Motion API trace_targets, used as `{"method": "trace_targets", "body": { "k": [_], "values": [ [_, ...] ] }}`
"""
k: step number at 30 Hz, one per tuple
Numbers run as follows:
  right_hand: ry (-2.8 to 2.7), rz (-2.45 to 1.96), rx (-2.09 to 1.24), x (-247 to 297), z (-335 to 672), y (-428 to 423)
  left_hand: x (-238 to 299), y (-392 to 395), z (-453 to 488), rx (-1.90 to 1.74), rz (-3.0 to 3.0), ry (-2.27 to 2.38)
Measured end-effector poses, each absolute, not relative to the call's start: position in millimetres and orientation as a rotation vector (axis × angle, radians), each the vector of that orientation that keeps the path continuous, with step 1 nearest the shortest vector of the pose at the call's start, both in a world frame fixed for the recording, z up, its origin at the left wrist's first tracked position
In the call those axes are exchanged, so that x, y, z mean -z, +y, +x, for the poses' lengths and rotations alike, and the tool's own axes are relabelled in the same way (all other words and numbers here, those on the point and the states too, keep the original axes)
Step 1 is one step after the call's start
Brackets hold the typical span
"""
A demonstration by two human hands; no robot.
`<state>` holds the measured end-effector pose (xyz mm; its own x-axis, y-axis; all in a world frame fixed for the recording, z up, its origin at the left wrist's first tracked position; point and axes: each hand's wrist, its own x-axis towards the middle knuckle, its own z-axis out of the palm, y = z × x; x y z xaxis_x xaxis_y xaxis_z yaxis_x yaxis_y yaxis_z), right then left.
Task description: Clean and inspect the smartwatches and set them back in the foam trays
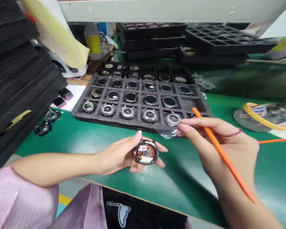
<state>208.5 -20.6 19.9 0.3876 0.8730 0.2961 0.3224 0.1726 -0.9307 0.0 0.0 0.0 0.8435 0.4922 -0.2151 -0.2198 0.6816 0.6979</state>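
My left hand (131,152) holds a round black smartwatch case (146,152) with its lit face up. A small sticker with a red arrow and a pale strip lie on its glass. My right hand (219,140) pinches a piece of clear plastic film (167,132) between thumb and forefinger. An orange stick (225,156) also rests across that hand, held in the crook of the fingers. Just beyond both hands sits a black foam tray (114,123) with rows of round watch cases, some face up and some back up.
Stacked black foam trays (23,73) rise at the left, and more trays (154,43) stand at the back. Two watch cases (43,128) lie beside the left stack. At the right are a roll of tape (252,116) and another orange stick (273,140) on the green table (181,197).
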Motion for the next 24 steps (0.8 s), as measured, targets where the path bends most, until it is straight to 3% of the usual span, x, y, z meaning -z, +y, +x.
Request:
{"method": "trace_targets", "body": {
  "k": [5,10,16,24],
  "values": [
    [-1.127,-1.280,-0.520,-14,213,-23,-2,-1,-3,-0.411,0.711,0.411],
    [-1.110,-1.159,-0.770,-9,218,-26,-3,-2,-2,-0.406,0.723,0.415],
    [-1.505,-0.926,-0.953,-19,207,-36,-5,-3,1,-0.425,0.746,0.462],
    [-1.763,-0.976,-0.579,-19,192,-40,-6,-4,3,-0.449,0.755,0.493]
  ]
}}
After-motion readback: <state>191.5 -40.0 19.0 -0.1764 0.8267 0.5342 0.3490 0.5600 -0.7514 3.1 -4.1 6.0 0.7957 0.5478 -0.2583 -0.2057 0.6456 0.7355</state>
